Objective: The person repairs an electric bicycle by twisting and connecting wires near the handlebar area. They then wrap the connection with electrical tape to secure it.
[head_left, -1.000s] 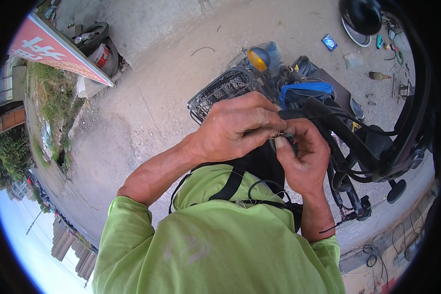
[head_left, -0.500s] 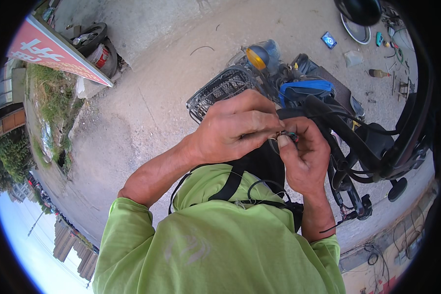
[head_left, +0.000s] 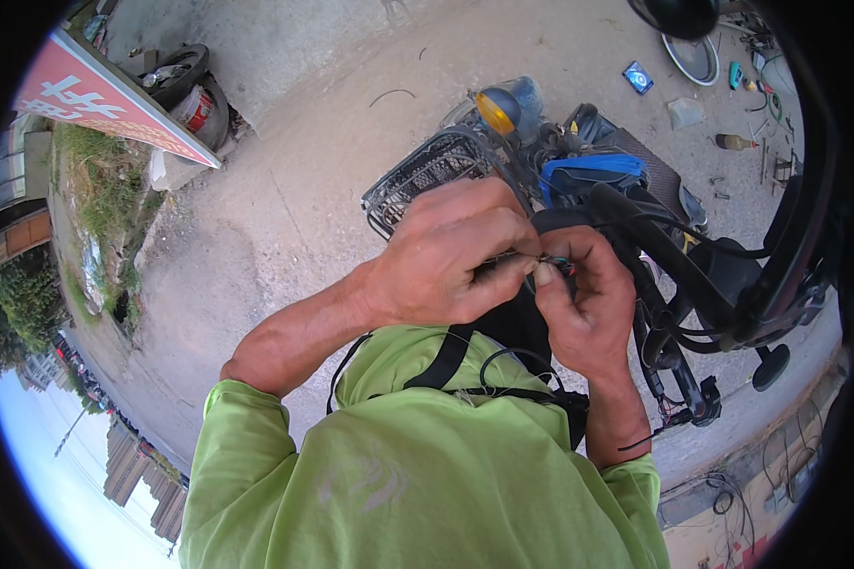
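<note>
Showing pale lettering (head_left: 78, 98) on the red sign (head_left: 71, 66) at upper left; pinching thin wires (head_left: 561, 265) just beyond the green shirt (head_left: 417, 455), with left hand (head_left: 460, 251) and right hand (head_left: 590, 303) clamped on them; running roughly left to right, with ends hidden in the fingers.

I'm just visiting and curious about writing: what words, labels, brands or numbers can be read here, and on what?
Slanted red signboard with a pale edge: large white characters, not copied out here; the smaller lines are too small to read.
Red-and-white container by the black tyres: too small.
Small, flat blue rectangular object: too small.
</note>
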A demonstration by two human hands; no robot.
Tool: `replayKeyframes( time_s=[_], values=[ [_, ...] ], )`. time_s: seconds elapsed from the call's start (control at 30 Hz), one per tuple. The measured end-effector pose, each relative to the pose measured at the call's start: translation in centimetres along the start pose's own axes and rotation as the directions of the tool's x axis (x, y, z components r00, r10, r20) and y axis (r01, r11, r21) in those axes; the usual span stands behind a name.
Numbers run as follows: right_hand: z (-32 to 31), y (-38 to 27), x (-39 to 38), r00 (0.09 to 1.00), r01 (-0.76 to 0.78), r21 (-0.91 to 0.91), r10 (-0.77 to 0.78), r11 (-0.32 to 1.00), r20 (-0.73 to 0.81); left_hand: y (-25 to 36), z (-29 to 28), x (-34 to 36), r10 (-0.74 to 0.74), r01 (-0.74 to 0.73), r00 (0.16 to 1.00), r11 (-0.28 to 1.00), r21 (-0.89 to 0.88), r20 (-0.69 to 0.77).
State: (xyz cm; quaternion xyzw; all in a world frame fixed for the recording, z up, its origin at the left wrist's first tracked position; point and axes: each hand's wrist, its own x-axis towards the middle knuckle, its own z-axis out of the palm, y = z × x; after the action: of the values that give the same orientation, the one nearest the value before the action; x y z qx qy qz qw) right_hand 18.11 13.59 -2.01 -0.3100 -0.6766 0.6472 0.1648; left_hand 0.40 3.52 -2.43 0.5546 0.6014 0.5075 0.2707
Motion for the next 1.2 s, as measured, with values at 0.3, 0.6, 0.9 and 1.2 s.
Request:
replayKeyframes(
  time_s=[0.3,0.6,0.9,1.2],
  values=[
    [1.0,-0.1,0.4,0.962,0.262,-0.281,-0.273,0.923,0.003,1.5,-0.8,0.9,-0.750,0.848,0.520,0.394,-0.354,0.409],
    [0.1,0.1,0.3,1.000,0.007,-0.037,-0.008,0.999,-0.026,0.7,-1.1,0.0,-0.361,0.363,0.931,0.931,-0.029,0.055],
    [-0.1,-0.3,0.3,0.993,-0.121,-0.003,0.121,0.993,-0.010,-1.5,-1.3,1.2,0.366,-0.375,0.927,0.898,0.228,0.082],
    [-0.2,-0.5,0.6,0.996,-0.084,-0.063,0.085,0.994,0.008,-1.2,-1.3,1.2,0.151,-0.160,0.983,0.983,0.087,0.105]
  ],
)
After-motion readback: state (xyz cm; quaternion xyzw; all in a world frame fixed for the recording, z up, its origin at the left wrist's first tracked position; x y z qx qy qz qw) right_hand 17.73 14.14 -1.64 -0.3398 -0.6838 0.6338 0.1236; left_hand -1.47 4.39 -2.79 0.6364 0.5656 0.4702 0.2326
